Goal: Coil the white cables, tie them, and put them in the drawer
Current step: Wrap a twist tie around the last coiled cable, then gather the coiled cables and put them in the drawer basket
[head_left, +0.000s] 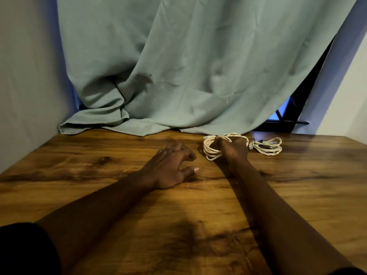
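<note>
Both forearms reach across the brown wood-grain worktop (99, 195). Nearer, the left hand (170, 165) rests on it, fingers loosely bent, holding nothing; likely kept free for tying. Beyond, the right hand (235, 150) grips a coiled white cable (210, 149), presumably so the loops don't spring apart. A second white cable coil (267, 147) lies just beside it. Behind hangs a pale green cloth curtain (178, 66). No drawer in view.

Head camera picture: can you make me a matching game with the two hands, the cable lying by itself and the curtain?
1 left hand
2 right hand
3 loose coil
4 curtain

A green, hanging behind the table
B holds nothing
C grips a white cable coil
D lies alone, farthest right

Pairs: 1-B, 2-C, 3-D, 4-A
</note>
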